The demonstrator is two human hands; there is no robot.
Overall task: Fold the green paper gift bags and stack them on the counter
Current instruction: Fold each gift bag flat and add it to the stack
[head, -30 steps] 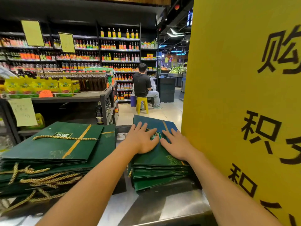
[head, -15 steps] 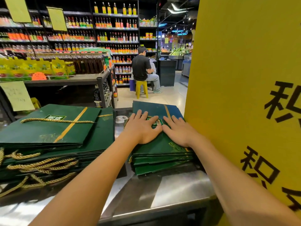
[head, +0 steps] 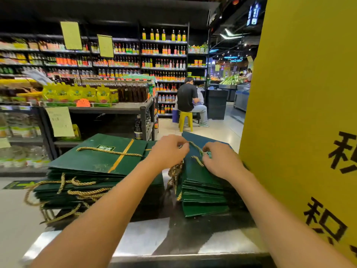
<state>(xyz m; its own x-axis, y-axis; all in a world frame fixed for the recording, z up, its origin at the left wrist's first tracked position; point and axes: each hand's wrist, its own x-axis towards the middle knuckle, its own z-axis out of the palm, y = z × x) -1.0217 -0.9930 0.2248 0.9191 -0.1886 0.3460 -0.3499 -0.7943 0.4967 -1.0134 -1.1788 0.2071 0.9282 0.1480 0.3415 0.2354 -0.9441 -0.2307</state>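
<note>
Two stacks of flat green paper gift bags with gold rope handles lie on the steel counter (head: 146, 238). The larger stack (head: 92, 171) is on the left, the smaller stack (head: 202, 192) on the right beside the yellow board. Both my hands are on top of the right stack. My left hand (head: 169, 149) has its fingers curled and pinches the gold rope handle (head: 195, 147) of the top bag. My right hand (head: 222, 160) curls its fingers round the same rope at the bag's top face.
A tall yellow board (head: 301, 113) with black characters stands close on the right. Behind the counter are store shelves (head: 116, 60) of bottles, a display rack (head: 108, 109), and a person seated on a yellow stool (head: 185, 120) in the aisle.
Both hands lay flat, pressing the top bag of the right stack; now their fingers have curled and taken hold of the gold rope handle. The camera view tilted up slightly.
</note>
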